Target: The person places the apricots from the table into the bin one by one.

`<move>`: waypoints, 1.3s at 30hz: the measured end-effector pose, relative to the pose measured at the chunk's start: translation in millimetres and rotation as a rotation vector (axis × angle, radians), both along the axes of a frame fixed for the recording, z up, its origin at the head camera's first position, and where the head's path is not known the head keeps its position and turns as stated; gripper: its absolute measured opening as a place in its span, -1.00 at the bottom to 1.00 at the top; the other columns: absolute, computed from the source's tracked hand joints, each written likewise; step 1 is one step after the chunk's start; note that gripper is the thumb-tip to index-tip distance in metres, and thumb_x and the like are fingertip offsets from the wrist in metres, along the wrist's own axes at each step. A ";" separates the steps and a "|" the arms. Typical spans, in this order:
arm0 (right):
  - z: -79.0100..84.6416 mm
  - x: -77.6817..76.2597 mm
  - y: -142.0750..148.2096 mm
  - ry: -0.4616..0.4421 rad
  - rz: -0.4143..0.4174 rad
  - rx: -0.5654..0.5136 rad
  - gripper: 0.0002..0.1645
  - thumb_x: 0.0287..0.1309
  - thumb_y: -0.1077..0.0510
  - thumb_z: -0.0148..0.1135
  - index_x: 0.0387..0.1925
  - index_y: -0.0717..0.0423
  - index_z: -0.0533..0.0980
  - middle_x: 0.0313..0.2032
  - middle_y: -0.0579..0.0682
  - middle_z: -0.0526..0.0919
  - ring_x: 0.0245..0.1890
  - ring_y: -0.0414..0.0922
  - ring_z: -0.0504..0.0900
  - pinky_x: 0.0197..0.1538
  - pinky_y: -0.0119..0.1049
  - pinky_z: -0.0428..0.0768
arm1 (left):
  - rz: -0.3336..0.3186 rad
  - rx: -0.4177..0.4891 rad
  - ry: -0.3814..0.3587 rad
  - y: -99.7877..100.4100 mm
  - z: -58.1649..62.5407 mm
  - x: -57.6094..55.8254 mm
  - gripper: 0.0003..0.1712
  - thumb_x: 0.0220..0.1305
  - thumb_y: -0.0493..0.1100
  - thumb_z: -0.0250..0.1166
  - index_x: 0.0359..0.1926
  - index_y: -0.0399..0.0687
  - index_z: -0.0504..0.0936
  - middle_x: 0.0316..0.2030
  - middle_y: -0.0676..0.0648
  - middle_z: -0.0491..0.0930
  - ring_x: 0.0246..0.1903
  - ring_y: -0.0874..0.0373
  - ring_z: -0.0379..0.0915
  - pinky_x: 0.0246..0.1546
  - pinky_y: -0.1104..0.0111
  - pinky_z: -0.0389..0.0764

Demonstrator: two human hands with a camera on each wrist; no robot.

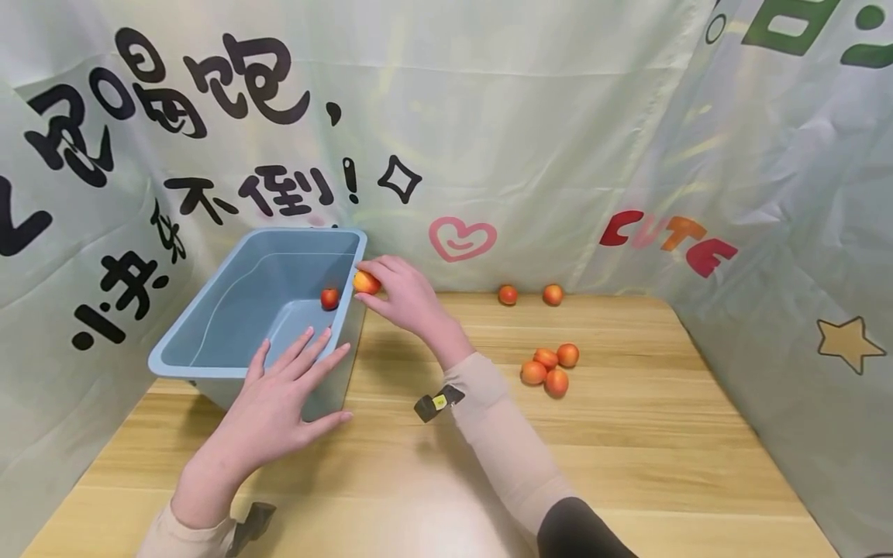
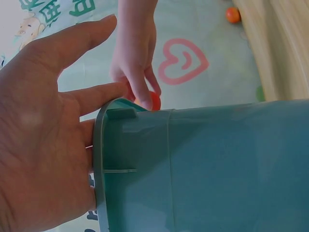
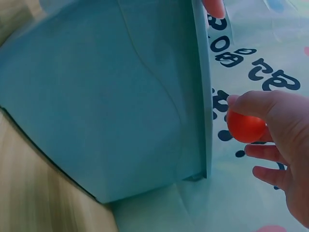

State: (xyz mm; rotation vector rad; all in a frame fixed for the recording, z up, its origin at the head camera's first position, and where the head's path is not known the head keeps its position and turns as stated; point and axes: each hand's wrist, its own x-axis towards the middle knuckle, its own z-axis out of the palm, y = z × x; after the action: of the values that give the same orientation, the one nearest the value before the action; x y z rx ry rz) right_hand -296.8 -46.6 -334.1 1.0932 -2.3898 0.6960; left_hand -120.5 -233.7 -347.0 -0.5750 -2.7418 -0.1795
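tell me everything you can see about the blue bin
The blue bin is rectangular with rounded corners, an open top and a flared rim with ribs beneath; it looks like plastic. Its walls taper to a narrower base. It stands upright on the left of the wooden-looking table, one small red fruit inside near the right wall. The left grip rests over its near right rim.

We are looking at a smooth plastic bin (image 1: 209,372) with a soft sheen and at tomatoes (image 1: 556,383) whose skins are shining, smooth and glossy; the wood-grained tabletop (image 1: 642,465) is giving back a satin glow, while we are seeing a backdrop (image 1: 544,155) of wrinkled, faintly lustrous cloth, and the sleeve (image 1: 512,449) is looking like matt fabric
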 end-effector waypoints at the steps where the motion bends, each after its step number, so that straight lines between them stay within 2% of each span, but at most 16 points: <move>1: 0.7 -0.8 -2.5 -0.002 0.001 0.004 -0.43 0.18 -0.06 0.34 0.20 -0.01 0.51 0.05 -0.05 0.63 0.07 -0.13 0.54 0.16 -0.33 0.54 | 0.000 -0.001 -0.001 -0.1 0.1 0.1 -0.01 0.04 0.38 0.34 0.47 0.33 0.19 0.47 -0.06 0.20 0.47 -0.11 0.06 0.32 -0.34 -0.04; 6: 6.4 -2.4 -13.0 -0.019 0.006 0.028 -0.43 0.21 -0.10 0.30 0.22 -0.03 0.50 0.07 -0.07 0.61 0.07 -0.15 0.53 0.15 -0.36 0.53 | -0.005 -0.005 0.000 -0.5 1.1 0.0 0.00 0.04 0.39 0.34 0.47 0.33 0.18 0.48 -0.06 0.19 0.48 -0.10 0.05 0.32 -0.34 -0.04; 13: 14.1 -4.0 -29.5 -0.070 -0.004 0.099 -0.38 0.23 -0.11 0.27 0.29 -0.09 0.44 0.19 -0.10 0.56 0.17 -0.16 0.50 0.21 -0.35 0.51 | -0.010 -0.008 0.004 -0.2 2.8 -0.2 -0.01 0.05 0.39 0.33 0.47 0.32 0.19 0.48 -0.08 0.19 0.48 -0.11 0.06 0.32 -0.35 -0.05; 23: 7.4 -6.0 -46.8 -0.092 0.030 0.143 -0.37 0.24 -0.14 0.24 0.30 -0.10 0.41 0.11 -0.11 0.56 0.09 -0.19 0.51 0.14 -0.36 0.53 | 0.001 -0.007 -0.015 -0.4 2.7 0.3 -0.01 0.06 0.40 0.31 0.47 0.33 0.18 0.48 -0.07 0.17 0.50 -0.05 0.00 0.31 -0.36 -0.05; 33: 1.0 -3.2 -48.6 -0.094 0.026 0.107 -0.42 0.25 -0.14 0.24 0.27 -0.11 0.45 0.06 -0.12 0.60 0.05 -0.22 0.52 0.12 -0.41 0.51 | 0.004 -0.009 -0.024 -0.8 1.5 0.4 -0.01 0.06 0.39 0.32 0.47 0.33 0.18 0.49 -0.07 0.16 0.49 -0.08 0.02 0.32 -0.35 -0.07; 39: -4.5 -1.8 -45.9 -0.138 0.022 0.061 -0.41 0.27 -0.13 0.22 0.29 -0.09 0.43 0.14 -0.12 0.59 0.13 -0.20 0.52 0.21 -0.37 0.49 | 0.001 -0.006 -0.015 -0.3 1.1 0.6 -0.01 0.05 0.37 0.34 0.47 0.31 0.20 0.49 -0.06 0.17 0.50 -0.07 0.01 0.32 -0.36 -0.06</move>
State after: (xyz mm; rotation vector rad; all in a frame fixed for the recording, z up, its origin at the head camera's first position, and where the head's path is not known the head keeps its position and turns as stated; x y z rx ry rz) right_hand -298.6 -92.5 -338.6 1.1314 -2.5338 0.7315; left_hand -119.9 -234.0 -345.9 -0.5763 -2.7580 -0.1766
